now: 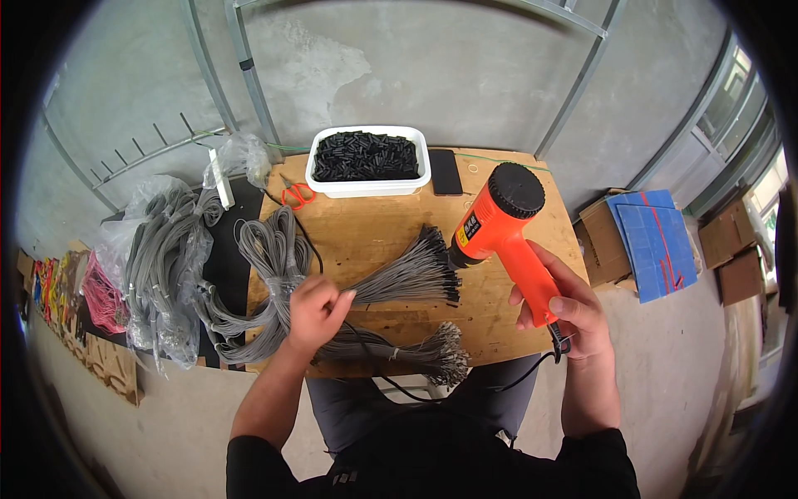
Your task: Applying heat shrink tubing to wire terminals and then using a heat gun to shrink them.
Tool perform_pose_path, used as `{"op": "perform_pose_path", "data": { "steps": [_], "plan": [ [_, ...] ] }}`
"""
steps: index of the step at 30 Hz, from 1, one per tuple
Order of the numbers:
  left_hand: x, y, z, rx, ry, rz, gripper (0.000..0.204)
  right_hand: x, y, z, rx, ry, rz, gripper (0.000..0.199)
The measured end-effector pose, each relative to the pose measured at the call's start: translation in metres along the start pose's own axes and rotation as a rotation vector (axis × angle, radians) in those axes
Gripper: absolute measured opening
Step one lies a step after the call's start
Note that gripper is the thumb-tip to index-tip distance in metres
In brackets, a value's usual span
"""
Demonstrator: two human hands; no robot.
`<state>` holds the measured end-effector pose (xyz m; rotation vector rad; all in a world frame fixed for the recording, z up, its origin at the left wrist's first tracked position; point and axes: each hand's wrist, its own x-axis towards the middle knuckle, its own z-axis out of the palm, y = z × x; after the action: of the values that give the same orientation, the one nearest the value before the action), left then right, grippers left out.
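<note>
Gripping one orange heat gun (517,249) by its handle in right hand (578,312), wrapping fingers and thumb around it. Holding it above right part of one wooden table (490,333), aiming one black nozzle (462,256) down-left, just beside black tips of one fanned grey wire bundle (391,279). Trailing one black cord (544,358) from handle base. Curling left hand (317,312) into a loose fist over grey wires, sticking thumb out to the right; failing to tell whether pinching any wire.

Counting two wire fans on table: black-tipped one above, plus one pale-ended bundle (440,353) along near edge. Seeing one looped grey coil (274,249) just beyond left hand. Counting one white tub (366,190) at far edge, full of black tube pieces (366,158), too many to count. Finding one black phone (446,172) flat just right of tub, one pair of orange-handled scissors (298,196) just left of it.

Off left, seeing several grey wire hanks (166,258) partly in clear plastic, not getting exact count, plus one pink bundle (104,295) farther left. Off right, seeing blue boards (652,241) with red strips, overlapping brown cardboard (600,241).
</note>
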<state>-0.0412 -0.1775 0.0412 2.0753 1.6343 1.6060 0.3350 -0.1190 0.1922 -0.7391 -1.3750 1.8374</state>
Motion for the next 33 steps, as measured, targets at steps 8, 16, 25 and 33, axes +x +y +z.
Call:
{"op": "perform_pose_path", "data": {
  "steps": [8,16,25,33],
  "plan": [
    [0.059,-0.021,0.051,0.059,-0.084,-0.330,0.034,0.017,-0.004,0.012,-0.061,-0.032,0.005,0.093],
    [0.036,-0.044,0.073,0.179,0.051,-0.265,0.032,0.030,-0.008,0.029,-0.149,0.083,0.015,0.105],
    [0.025,-0.050,0.058,-0.134,0.202,-0.155,0.030,0.038,-0.008,0.036,-0.192,0.053,-0.002,0.102],
    [-0.011,-0.029,-0.002,-0.112,0.135,0.019,0.029,0.050,-0.012,0.040,-0.191,0.050,0.004,0.102]
  ]
}}
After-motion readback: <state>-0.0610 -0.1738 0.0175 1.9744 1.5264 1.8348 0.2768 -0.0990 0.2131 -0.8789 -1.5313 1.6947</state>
